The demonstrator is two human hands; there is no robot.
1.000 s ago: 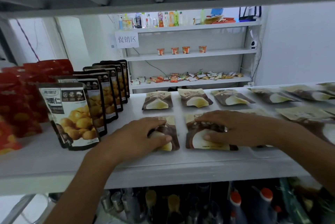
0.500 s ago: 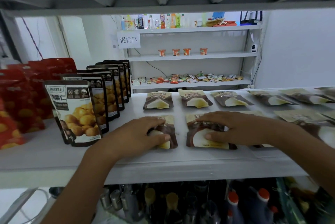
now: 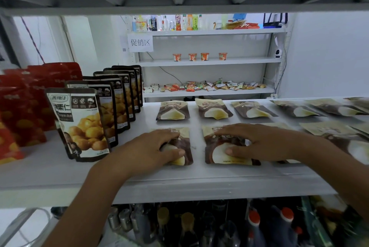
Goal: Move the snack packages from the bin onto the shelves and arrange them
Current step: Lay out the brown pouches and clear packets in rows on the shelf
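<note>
Snack packages (image 3: pixel 213 109): left hand (image 3: pixel 147 151), fingers relaxed, covers one at 6 o'clock; right hand (image 3: pixel 259 143), fingers spread, presses its 3 o'clock neighbour, unchanged from before. At least nine lie flat on the shelf (image 3: pixel 50 170); six chestnut bags (image 3: pixel 79 125) stand at 9 o'clock.

shop | stocked shelves (image 3: pixel 209 62) (snacks, drinks) | promo sign (image 3: pixel 140 42)

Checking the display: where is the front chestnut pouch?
Head view: the front chestnut pouch stands upright on the shelf, left side, between the red bags and the left hand.
</note>
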